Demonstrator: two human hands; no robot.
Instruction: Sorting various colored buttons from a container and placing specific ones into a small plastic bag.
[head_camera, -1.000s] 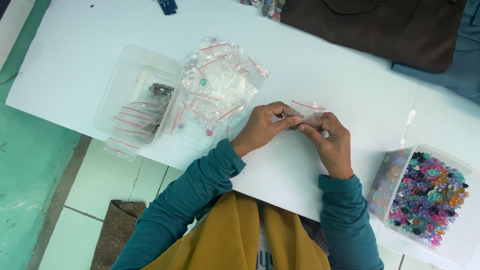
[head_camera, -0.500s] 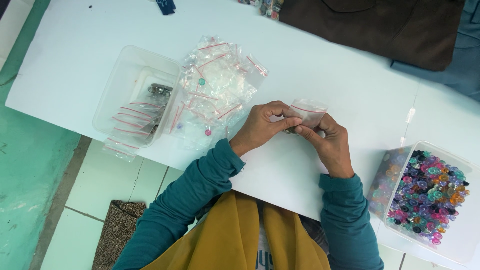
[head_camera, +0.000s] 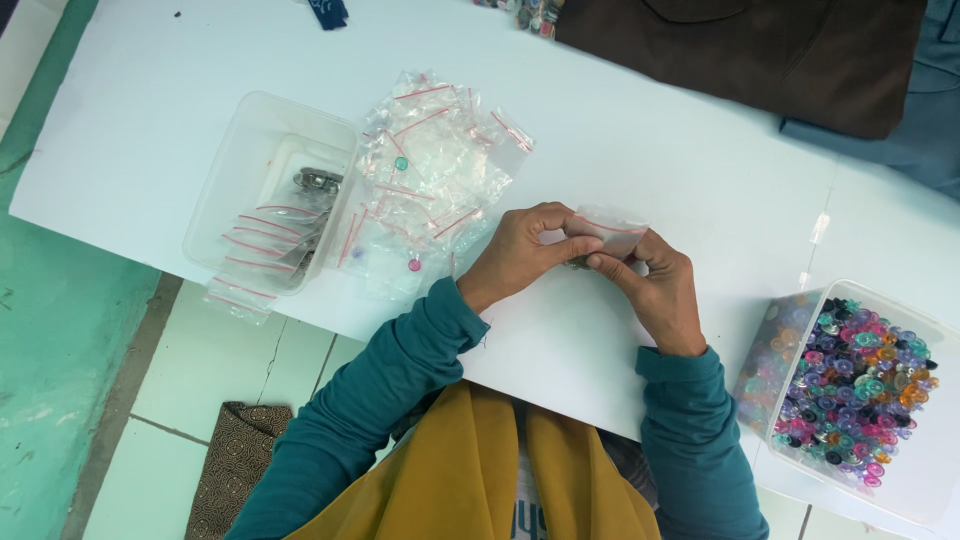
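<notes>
Over the white worktop (head_camera: 700, 180), left hand (head_camera: 520, 255) and right hand (head_camera: 655, 290) both pinch one small bag (head_camera: 610, 228); sloppy pinch could spill it.

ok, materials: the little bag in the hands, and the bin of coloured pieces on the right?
Small bag: thin clear plastic film, glossy and crinkled, red strip along its mouth; pinched by left hand and right hand. Bin: clear rigid plastic, see-through walls. Coloured pieces: likely translucent plastic, shiny; too small to be sure.
</notes>
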